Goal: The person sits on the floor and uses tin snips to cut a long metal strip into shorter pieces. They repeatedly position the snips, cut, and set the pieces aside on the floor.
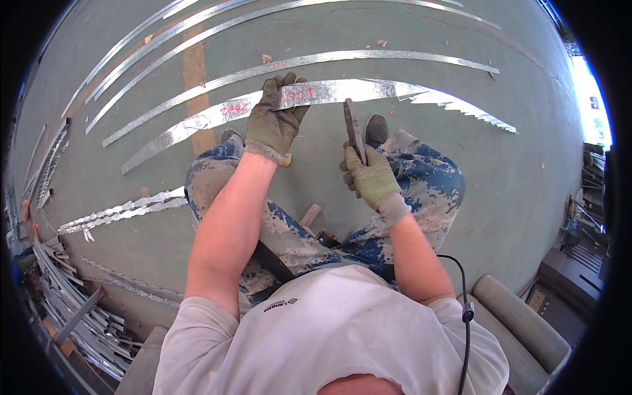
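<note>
Left hand (276,118): gloved, fingers (273,84) clenched over the far edge of the metal strip (342,92), gripping it left of its middle.
Right hand (370,176): gloved, fingers wrapped around the handles of the tin snips (353,130).
Metal strip: long and shiny, lying on the green floor (513,191) just beyond the knees; its long axis runs left to right, the left end nearer, and the right end has a jagged, toothed edge.
Tin snips: blades point away from the person, tip touching the strip's near edge, right of the left hand.
Other strips (283,64): farther off, roughly parallel.
Scrap pile (79,316): near left.
</note>
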### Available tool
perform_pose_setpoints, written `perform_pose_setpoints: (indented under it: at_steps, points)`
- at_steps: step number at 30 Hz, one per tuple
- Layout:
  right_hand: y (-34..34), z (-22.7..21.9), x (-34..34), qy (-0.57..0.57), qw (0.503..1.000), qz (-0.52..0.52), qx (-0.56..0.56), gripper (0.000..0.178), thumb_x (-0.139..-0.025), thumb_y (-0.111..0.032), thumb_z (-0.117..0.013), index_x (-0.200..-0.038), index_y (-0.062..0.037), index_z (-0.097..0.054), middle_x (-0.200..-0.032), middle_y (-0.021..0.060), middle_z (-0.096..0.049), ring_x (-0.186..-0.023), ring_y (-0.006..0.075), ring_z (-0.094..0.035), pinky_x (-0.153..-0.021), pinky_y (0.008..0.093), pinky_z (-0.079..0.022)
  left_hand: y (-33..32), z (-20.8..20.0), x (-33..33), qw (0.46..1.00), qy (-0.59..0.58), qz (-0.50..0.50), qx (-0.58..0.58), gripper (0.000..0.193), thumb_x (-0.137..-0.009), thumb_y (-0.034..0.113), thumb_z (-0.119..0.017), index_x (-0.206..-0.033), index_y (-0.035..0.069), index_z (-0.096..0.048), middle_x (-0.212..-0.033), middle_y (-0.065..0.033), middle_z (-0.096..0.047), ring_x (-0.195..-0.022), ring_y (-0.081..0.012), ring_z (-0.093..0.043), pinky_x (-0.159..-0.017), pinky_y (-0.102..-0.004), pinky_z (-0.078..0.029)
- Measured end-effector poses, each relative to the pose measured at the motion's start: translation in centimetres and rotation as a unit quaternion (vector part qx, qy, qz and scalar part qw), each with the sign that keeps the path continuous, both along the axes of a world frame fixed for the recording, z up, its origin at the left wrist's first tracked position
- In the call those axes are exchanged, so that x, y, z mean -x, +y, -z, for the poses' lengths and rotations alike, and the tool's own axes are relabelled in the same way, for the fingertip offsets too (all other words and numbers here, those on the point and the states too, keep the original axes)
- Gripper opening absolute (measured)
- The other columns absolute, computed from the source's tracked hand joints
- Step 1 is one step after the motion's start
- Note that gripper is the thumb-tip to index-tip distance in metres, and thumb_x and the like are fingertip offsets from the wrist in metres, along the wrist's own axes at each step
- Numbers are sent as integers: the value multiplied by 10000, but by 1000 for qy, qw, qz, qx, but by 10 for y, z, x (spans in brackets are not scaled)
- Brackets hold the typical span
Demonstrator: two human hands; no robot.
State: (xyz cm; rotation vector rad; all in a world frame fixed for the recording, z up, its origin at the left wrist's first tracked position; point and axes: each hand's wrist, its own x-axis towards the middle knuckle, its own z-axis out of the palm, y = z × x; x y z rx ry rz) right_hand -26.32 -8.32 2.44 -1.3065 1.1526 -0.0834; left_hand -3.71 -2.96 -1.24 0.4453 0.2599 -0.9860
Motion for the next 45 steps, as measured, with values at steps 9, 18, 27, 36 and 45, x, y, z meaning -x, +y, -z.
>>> perform_pose_setpoints:
  at_steps: [9, 18, 27, 36, 45]
  points:
    - [0, 24, 5, 59, 985, -41, 160, 279, -1025, -328, -652, -1149, -79, -657, -760, -8, -594, -539, 94, -509, -483, 278, -414, -1, 1, 0, 1000, 7, -9, -13, 230, -1042, 227, -609, -1144, 22, -626, -1255, -164, -682, -1206, -362, -647, -1024, -577, -591]
    - [4, -33, -9, -8, 996, 40, -82, 277, -1016, -309, -636, -1115, -53, -672, -759, 36, -600, -512, 103, -544, -439, 287, -410, -1, 1, 1, 999, -33, -6, -11, 264, -1049, 242, -600, -1171, 9, -625, -1262, -159, -677, -1195, -353, -654, -996, -550, -613]
    - [-1, -11, 9, -221, 920, 79, -313, 278, -1039, -220, -628, -1192, 10, -661, -772, 44, -626, -511, 120, -571, -410, 280, -432, 6, -1, 7, 1000, -28, -15, 1, 244, -1044, 219, -610, -1155, 4, -643, -1311, -175, -663, -1261, -378, -621, -1028, -566, -591]
    - [12, 30, 17, -468, 665, 80, -576, 378, -1081, -248, -513, -1357, 3, -571, -883, 69, -626, -597, 142, -558, -457, 315, -406, 15, 10, 3, 1000, -22, -7, -18, 211, -1040, 225, -618, -1134, 37, -642, -1288, -163, -675, -1246, -372, -628, -1036, -560, -588]
    - [4, 8, 9, -408, 799, 16, -442, 456, -1094, -273, -509, -1456, 3, -505, -1006, 88, -695, -707, 162, -665, -568, 332, -548, 8, 13, 3, 1000, -13, -17, -19, 196, -1054, 218, -594, -1131, 38, -613, -1246, -164, -679, -1211, -367, -645, -1012, -573, -598]
